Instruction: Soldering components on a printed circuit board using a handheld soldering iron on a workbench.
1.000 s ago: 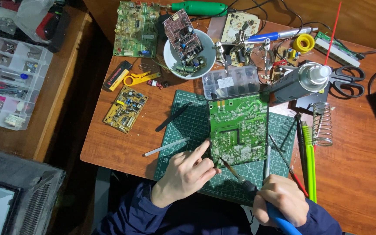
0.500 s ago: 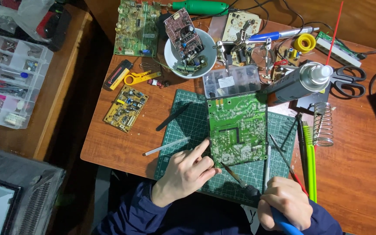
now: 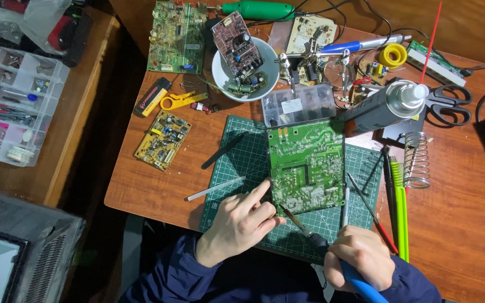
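A green circuit board [image 3: 306, 166] is laid solder side up on a green cutting mat [image 3: 237, 151], its face covered with pale silvery solder points and thin traces. The left hand [image 3: 242, 221] is rested on the mat just beside the board's lower left corner, fingers loosely curled and the forefinger stretched out to touch the board's edge; nothing is gripped in it. A soldering iron [image 3: 315, 241] with a blue handle is held closed in the right hand [image 3: 360, 261], its tip brought to the board's lower edge, between the two hands. A thin white stick [image 3: 215, 188] is seen on the table left of the left hand.
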